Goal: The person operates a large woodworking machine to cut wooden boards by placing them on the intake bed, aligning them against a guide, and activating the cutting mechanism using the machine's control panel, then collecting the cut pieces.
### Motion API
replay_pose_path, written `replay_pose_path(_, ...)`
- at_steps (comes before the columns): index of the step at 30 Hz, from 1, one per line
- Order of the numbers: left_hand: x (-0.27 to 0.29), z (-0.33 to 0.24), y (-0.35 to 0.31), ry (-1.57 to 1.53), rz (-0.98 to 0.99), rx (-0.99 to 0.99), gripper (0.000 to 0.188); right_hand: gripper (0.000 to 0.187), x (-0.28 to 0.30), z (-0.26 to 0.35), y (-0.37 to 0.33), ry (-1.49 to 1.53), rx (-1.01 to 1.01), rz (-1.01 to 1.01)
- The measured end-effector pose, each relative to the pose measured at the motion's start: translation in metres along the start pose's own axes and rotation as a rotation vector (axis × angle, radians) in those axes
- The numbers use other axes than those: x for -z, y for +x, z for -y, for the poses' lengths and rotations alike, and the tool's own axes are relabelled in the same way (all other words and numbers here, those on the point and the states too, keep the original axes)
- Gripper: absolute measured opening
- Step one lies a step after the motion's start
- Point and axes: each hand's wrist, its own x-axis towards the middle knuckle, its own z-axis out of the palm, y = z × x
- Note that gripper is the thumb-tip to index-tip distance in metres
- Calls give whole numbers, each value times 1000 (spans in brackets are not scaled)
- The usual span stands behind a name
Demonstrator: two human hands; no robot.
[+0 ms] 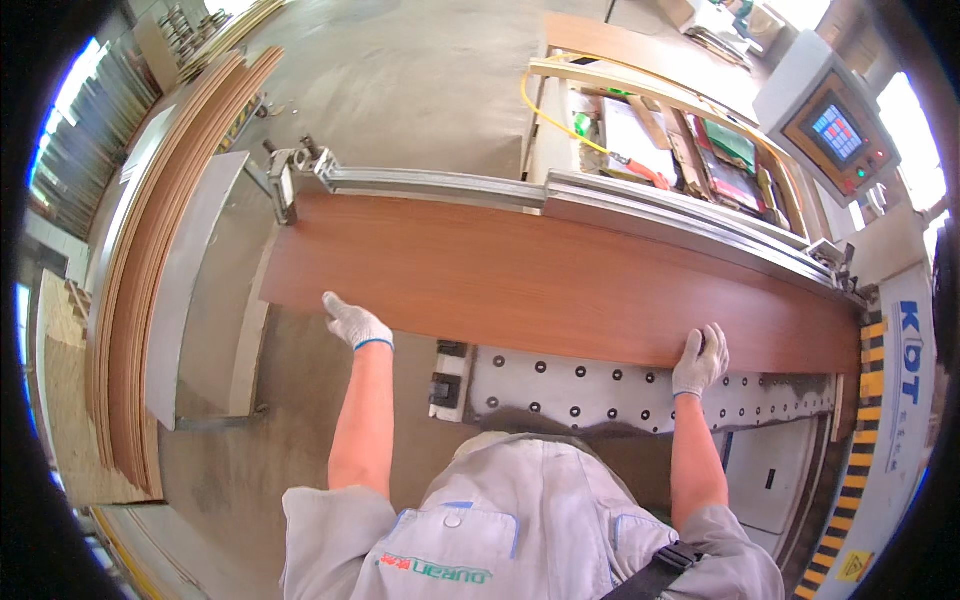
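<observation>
A long reddish-brown wood-look board (520, 270) lies crosswise in front of me, against a metal guide rail (430, 185) along its far edge. My left hand (357, 322), in a white knit glove, is closed on the near edge toward the board's left end. Farther right, my right hand (702, 360), gloved the same way, grips that near edge with its fingers curled over the top. Part of each hand's fingers is hidden. Under the board's right half is a grey machine table (560, 385) dotted with black round pads.
Striped yellow-black edging (865, 420) runs down a machine housing at right, below a tilted control panel (840, 130). Beyond the rail, a bench holds scraps and an orange-ended air gun (645, 173) on a yellow hose. Stacked brown boards (160, 270) stand at left beside a grey table (195, 290).
</observation>
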Motion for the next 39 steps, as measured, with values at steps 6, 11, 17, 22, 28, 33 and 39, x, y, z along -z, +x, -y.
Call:
replay_pose_path(6, 4, 19, 17, 252, -95, -25, 79, 41, 6, -9, 0, -10, -38, 81)
replay_pose_path(11, 24, 13, 14, 137, 61, 6, 80, 47, 9, -14, -4, -11, -3, 163)
replay_pose_path(17, 28, 15, 4, 226, 145, 37, 82, 57, 21, -11, -34, -100, 154, 226)
replay_pose_path(22, 23, 21, 2, 210, 137, 61, 70, 60, 26, -10, -36, -92, 147, 251)
replay_pose_path(28, 33, 20, 27, 126, 265, 216, 70, 62, 28, 0, -32, -66, 139, 230)
replay_pose_path(33, 42, -6, -5, 128, 225, 253, 60, 56, 40, -6, -47, 45, 92, 189)
replay_pose_path(39, 140, -40, -41, 35, 361, 330, 54, 65, 57, -46, -83, 135, -378, -107)
